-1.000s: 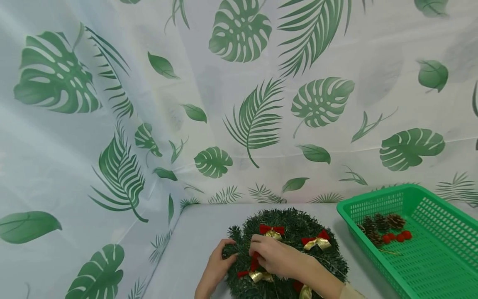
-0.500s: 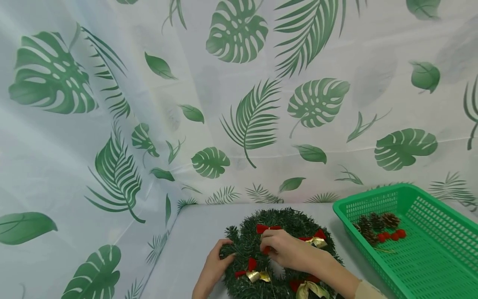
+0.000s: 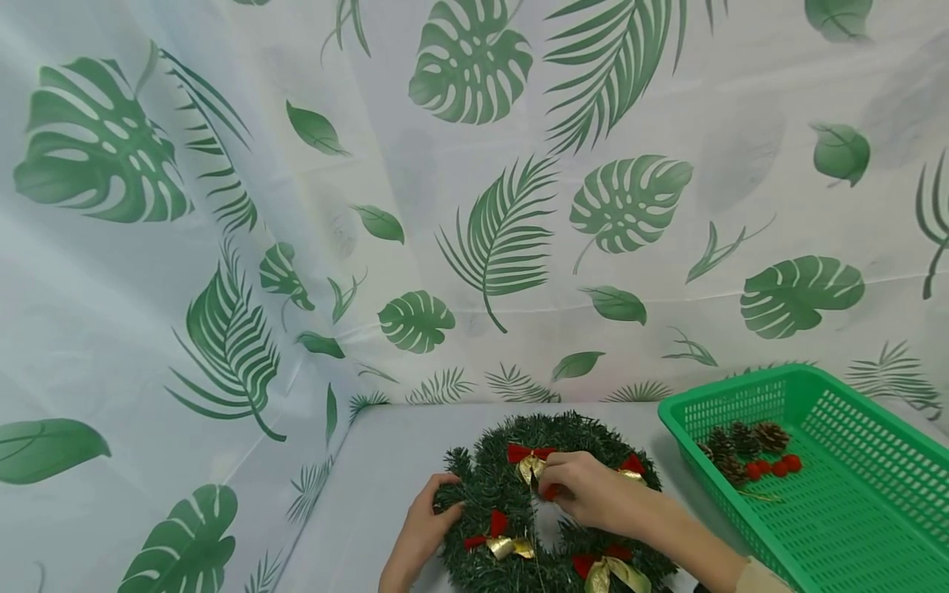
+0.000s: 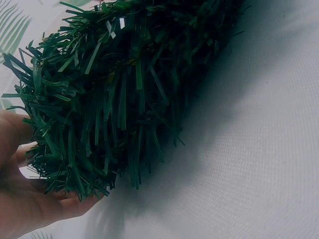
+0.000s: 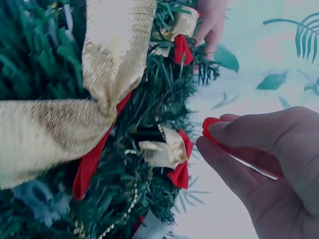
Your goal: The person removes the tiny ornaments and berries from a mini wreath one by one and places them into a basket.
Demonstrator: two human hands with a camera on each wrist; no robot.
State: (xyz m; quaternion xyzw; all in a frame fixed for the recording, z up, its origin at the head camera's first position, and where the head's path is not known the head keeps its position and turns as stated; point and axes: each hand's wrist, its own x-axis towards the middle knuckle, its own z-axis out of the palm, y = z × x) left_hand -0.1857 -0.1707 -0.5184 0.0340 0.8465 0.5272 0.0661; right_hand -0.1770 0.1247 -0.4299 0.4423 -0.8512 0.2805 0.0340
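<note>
A green artificial wreath (image 3: pixel 493 482) lies on the white tabletop, decorated with several red-and-gold bows (image 3: pixel 502 545). My left hand (image 3: pixel 424 527) grips its left rim; in the left wrist view, thumb and fingers (image 4: pixel 40 209) curl round the tinsel needles. Above the wreath's centre, my right hand (image 3: pixel 593 494) pinches a small red ball (image 5: pixel 209 127) between thumb and fingertips, apart from the greenery in the right wrist view. The upper bow (image 3: pixel 530 463) is just left of those fingertips. The right-hand bow (image 3: pixel 633 469) is partly covered by the right hand.
To the right stands a green plastic basket (image 3: pixel 867 494), holding several pine cones (image 3: pixel 744 441) and red balls (image 3: pixel 778 468) at its left end. A white curtain with leaf prints (image 3: pixel 474 247) hangs behind and to the left of the table.
My right hand has moved rightward and slightly up from the left bow, carrying the red ball, uncovering the wreath's central hole. My left hand keeps its grip on the rim.
</note>
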